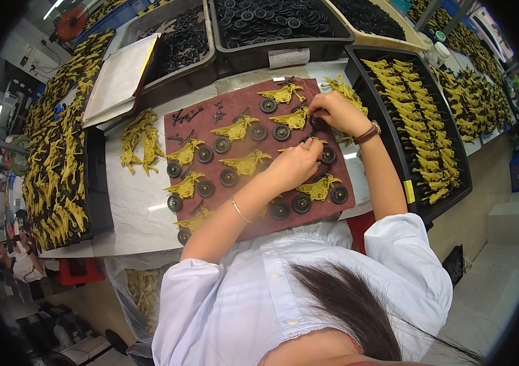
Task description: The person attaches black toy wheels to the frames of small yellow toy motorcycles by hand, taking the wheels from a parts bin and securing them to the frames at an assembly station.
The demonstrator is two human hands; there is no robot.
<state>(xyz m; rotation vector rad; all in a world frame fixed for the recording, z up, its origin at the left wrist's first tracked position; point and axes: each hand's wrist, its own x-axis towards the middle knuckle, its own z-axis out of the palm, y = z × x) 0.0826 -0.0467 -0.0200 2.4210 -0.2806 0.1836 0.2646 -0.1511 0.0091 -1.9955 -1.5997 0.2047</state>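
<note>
On the reddish-brown mat [210, 110] lie several yellow toy motorcycle bodies [244, 163], with black spoked wheels [229, 177] beside them. My left hand [296, 163] is over the right part of the mat, its fingertips pinched at a small black part. Just beyond it, my right hand [337, 113] bends down with closed fingers next to a dark wheel [316, 122]. What the right fingers grip is hidden. A yellow body beneath my left hand is mostly covered. Loose black parts [186, 114] lie at the mat's far left.
Bins of black wheels [271, 24] and small black parts [180, 49] line the back, a clipboard with paper [119, 76] leaning at the left. A black tray [415, 122] of yellow bodies stands right; more yellow bodies [58, 171] fill the left side. Others [142, 140] lie on the white table.
</note>
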